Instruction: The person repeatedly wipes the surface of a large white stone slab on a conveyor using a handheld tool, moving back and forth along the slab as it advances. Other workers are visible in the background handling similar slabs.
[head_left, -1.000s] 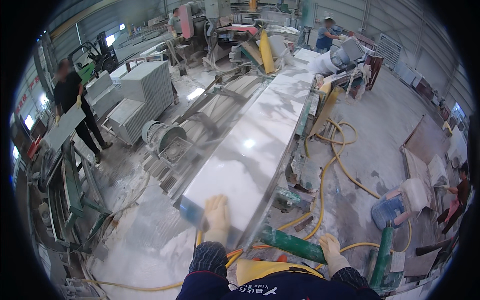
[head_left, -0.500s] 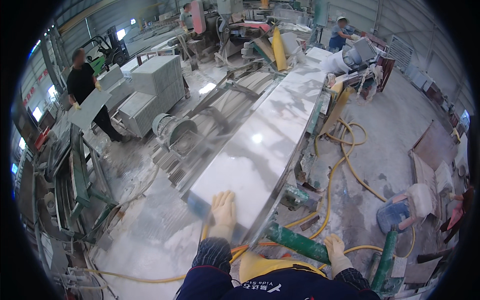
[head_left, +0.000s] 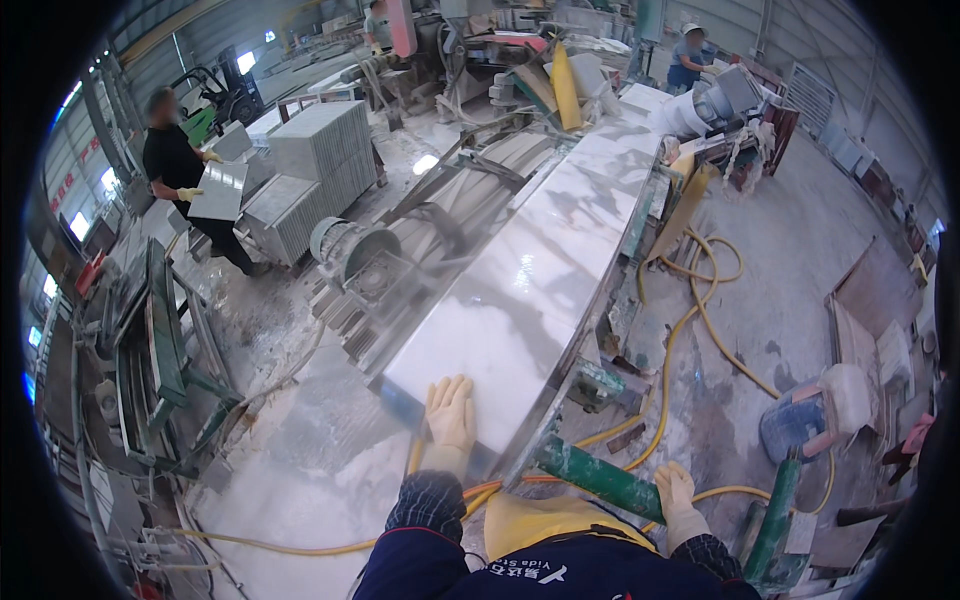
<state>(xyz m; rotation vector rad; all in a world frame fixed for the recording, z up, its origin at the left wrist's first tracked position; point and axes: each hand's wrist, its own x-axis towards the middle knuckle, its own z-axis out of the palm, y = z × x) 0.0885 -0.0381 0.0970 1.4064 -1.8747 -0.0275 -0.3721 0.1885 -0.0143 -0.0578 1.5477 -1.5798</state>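
Observation:
A long, polished white stone slab [head_left: 520, 300] with grey veining lies lengthwise on a machine bed, its near end in front of me. My left hand [head_left: 450, 415], in a cream glove, rests flat on that near end with the fingers stretched out. My right hand [head_left: 677, 490], gloved alike, lies at the right end of a green metal roller [head_left: 600, 478]. Its fingers look loosely extended, and nothing shows in them. A yellow apron [head_left: 560, 522] hangs at my front.
Left of the slab sits a grey motor [head_left: 350, 250]. A yellow hose [head_left: 690, 310] winds over the floor at right, near a blue container [head_left: 792, 425]. A co-worker [head_left: 175, 165] holds a panel [head_left: 220, 190] beside stacked slabs [head_left: 325, 150]. Another person [head_left: 690, 60] stands far back.
The co-worker at left has raised the panel and tilted it more upright, both hands on it. My view has shifted slightly. Both my hands keep their places on the slab and the roller.

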